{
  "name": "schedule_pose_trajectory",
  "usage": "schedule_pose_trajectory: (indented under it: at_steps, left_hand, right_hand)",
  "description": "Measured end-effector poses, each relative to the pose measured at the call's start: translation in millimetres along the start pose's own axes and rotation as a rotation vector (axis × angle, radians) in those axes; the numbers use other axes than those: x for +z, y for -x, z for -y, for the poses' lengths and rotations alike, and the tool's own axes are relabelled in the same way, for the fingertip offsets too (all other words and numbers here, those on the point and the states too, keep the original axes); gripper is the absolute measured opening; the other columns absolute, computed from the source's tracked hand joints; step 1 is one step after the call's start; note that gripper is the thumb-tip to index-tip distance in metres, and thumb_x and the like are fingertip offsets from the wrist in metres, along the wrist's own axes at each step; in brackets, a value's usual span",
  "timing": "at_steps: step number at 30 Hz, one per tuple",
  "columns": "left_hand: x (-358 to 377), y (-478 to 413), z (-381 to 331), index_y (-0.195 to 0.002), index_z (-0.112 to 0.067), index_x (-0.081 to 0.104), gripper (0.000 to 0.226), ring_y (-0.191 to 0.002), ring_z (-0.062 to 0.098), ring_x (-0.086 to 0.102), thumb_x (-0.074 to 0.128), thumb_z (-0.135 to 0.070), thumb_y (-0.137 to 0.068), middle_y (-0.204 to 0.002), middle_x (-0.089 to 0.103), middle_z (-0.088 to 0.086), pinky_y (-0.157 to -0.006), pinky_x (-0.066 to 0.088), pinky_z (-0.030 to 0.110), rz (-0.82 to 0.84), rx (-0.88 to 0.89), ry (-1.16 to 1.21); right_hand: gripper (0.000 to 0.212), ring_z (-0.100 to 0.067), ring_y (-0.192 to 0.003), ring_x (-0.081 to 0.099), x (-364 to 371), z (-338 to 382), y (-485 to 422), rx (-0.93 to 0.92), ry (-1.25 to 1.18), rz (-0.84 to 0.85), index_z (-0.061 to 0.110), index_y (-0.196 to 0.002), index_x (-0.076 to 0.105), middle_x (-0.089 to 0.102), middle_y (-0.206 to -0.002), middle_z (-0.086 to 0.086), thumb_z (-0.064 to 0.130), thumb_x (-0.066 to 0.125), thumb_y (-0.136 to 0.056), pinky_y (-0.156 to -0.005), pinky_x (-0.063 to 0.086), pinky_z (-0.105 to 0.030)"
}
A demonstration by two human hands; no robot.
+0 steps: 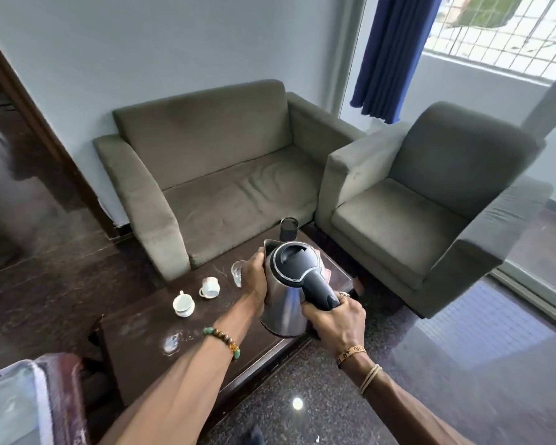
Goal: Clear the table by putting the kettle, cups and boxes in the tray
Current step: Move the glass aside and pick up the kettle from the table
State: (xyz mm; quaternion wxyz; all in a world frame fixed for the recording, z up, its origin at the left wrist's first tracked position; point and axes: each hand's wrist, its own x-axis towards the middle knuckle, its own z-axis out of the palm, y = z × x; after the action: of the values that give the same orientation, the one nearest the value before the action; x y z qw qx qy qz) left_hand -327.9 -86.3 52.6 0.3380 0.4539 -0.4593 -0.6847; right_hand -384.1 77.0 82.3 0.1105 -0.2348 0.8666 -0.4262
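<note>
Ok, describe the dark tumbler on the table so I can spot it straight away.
Start at the low dark table in front of the grey sofa. At its far end, beyond the kettle, the dark tumbler stands upright close to the sofa. It is the only tall black vessel there: the glass nearest it is clear and the teacups are white.

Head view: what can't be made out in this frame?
Pinkish item: head view, mostly hidden behind the kettle; box or not, unclear.
Glass: head view, partly covered by the left hand.
Object at bottom left: head view, cut off by the frame edge, blurred; tray or not, unclear.
</note>
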Motion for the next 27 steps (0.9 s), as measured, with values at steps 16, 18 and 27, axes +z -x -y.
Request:
schedule_pose_trajectory:
  at_steps: [16, 18, 27]
  left_hand:
    - [84, -96, -2, -0.095, -0.008, 0.072, 0.035, -0.090, 0.019, 0.060, 0.041, -0.026, -0.097, -0.104, 0.071, 0.019, -0.093, 0.048, 0.045, 0.129, -0.043, 0.008]
    - [85, -107, -1, -0.097, -0.007, 0.073, 0.036, -0.092, 0.019, 0.061, 0.042, -0.026, -0.098, -0.105, 0.072, 0.016, -0.092, 0.048, 0.042, 0.066, -0.043, -0.011]
    - [91, -137, 1, -0.092, -0.007, 0.074, 0.033, -0.071, 0.004, 0.065, 0.049, -0.027, -0.098, -0.081, 0.075, -0.003, -0.067, 0.052, 0.018, -0.197, -0.072, 0.038]
  right_hand:
    - [0.040, -0.030, -0.052, 0.060, 9, -13, -122, 0.142, -0.083, -0.009, 0.015, -0.066, 0.058, 0.059, -0.056, -0.014, 0.048, 0.069, -0.047, -0.052, 0.054, -0.045]
    - [0.042, -0.034, -0.057, 0.062, 15, -18, -137, 0.139, -0.083, 0.025, 0.011, -0.063, 0.056, 0.060, -0.056, -0.014, 0.047, 0.070, -0.048, -0.054, 0.055, -0.044]
    - [0.031, -0.024, -0.049, 0.055, 32, -23, -202, 0.008, -0.048, 0.247, 0.017, -0.062, 0.058, 0.054, -0.050, -0.006, 0.043, 0.071, -0.050, -0.053, 0.054, -0.041]
